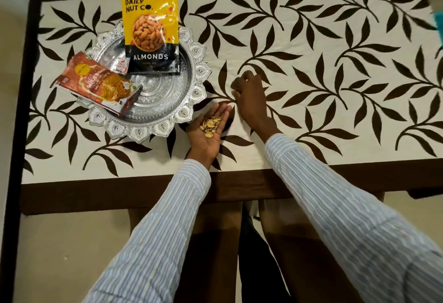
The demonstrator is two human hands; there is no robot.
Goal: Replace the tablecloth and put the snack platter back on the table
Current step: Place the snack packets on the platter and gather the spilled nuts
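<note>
A cream tablecloth (311, 67) with dark brown leaf print covers the table. On its left part rests a silver embossed snack platter (165, 96). A yellow almonds packet (149, 26) leans across the platter's far side, and a red-brown snack packet (96, 84) lies over its left rim. My left hand (208, 132) is palm up just right of the platter, cupping several pale nut shells (211, 126). My right hand (250, 96) is palm down on the cloth, fingertips pinched together; whether it holds a shell is hidden.
The dark wooden table edge (239, 182) runs along the near side, with a dark frame (24, 86) at the left. My bare knees (215, 242) are below the table edge. A teal object (438, 31) shows at the right border.
</note>
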